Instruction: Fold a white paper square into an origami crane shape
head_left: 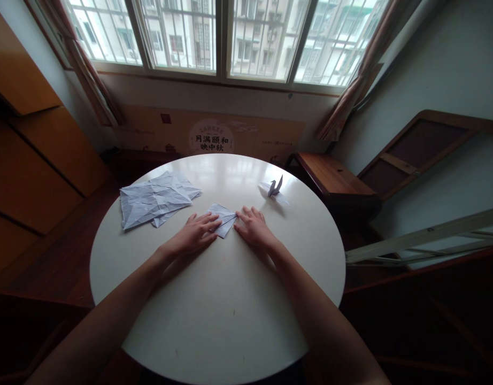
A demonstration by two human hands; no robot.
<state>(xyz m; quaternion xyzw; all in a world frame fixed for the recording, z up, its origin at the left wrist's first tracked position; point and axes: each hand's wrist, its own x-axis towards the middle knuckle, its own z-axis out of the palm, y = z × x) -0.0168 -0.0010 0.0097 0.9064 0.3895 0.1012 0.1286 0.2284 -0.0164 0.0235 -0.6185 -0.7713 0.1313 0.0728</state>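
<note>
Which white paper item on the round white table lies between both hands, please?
The small, flat, folded white paper piece; the creased white paper sheets and white paper crane lie farther away, untouched.

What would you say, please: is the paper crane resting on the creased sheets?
No, the paper crane stands on the white table beyond the right hand, apart from the creased sheets.

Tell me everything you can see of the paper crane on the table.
The crane looks folded from whitish paper, greyer in shade. Two narrow points rise from its body: one shorter, bent at the tip like a head, the other taller, like a tail. Its pale wings spread low to either side. It stands upright toward the far right of the white table, the only thing seen touching it. Finer creases are too small to tell.
</note>
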